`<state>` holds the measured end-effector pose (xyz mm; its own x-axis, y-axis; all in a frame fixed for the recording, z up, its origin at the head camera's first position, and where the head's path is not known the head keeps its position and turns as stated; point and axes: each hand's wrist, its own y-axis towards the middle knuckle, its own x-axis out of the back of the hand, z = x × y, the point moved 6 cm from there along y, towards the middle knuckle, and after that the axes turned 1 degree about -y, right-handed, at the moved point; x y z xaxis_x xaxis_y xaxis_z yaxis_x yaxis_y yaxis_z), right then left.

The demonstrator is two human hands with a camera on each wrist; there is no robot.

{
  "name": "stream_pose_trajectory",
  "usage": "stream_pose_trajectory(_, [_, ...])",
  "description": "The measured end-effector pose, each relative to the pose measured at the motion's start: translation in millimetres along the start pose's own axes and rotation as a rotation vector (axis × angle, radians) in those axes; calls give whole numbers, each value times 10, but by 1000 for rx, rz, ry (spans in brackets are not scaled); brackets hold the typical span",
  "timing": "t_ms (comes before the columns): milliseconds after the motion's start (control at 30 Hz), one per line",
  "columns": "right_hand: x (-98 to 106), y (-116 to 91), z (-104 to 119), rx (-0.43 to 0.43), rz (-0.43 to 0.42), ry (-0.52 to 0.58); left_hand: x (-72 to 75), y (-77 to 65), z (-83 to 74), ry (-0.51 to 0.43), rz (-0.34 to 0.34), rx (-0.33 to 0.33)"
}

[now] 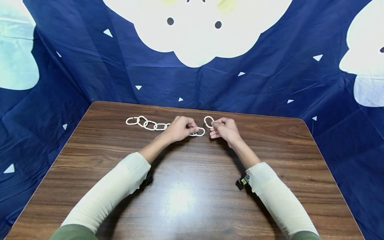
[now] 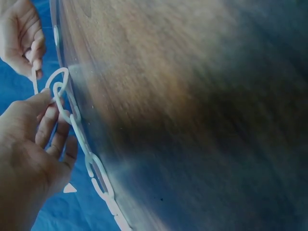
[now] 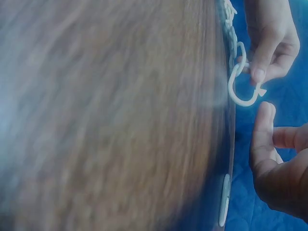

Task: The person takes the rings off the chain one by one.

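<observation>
A chain (image 1: 155,126) of several white oval plastic links lies along the far side of the table, partly hidden by my left hand (image 1: 181,129). That hand pinches the chain close to its right end, where the end link (image 1: 204,131) sticks out past the thumb. Just to the right, my right hand (image 1: 226,130) pinches one loose white link (image 1: 205,121) by its edge between thumb and forefinger. In the left wrist view this link (image 2: 34,81) appears edge-on, between the right fingertips and the left thumb.
Another white link (image 3: 224,199) lies on the table near the far edge, under the right hand in the right wrist view. The brown wooden table (image 1: 192,166) ends at a blue curtain (image 1: 198,86) with white cloud shapes.
</observation>
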<state>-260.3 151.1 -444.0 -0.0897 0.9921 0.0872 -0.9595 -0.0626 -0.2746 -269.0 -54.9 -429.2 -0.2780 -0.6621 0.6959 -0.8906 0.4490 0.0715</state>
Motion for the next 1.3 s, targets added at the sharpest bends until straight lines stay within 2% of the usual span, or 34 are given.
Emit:
stream_pose_trajectory(300, [75,-48,-93,-39,31,-91,14,3,58,-6,-10,34])
stream_pose_trajectory(667, [167,-66,-149,-92,22,-164,22,13,59,-6,7,68])
stream_pose_trajectory(733, [190,-61,-155,-91,19,-182,2,41,114,-9,10,73])
stream_pose_trajectory(867, [240,-49,-138,-72,6,-247,-11,52,121,-13,16,75])
stream_pose_trajectory(900, [253,-48,-133,-65,4,-266,-55,103,219,-20,16,56])
stream_pose_trajectory(967, [282,-41,-129,-58,-7,-305,-47,83,169,-15,17,48])
stream_pose_trajectory(1100, [344,-30,-127,-43,-32,-369,-70,87,166,-9,27,38])
stream_pose_trajectory(1133, [359,-30,-124,-42,-37,-380,-37,42,74,1,31,50])
stream_pose_trajectory(1167, [374,-31,-118,-39,-44,-393,-47,52,87,2,33,49])
stream_pose_trajectory(1300, [436,-44,-92,-33,-65,-443,-157,171,302,30,34,37])
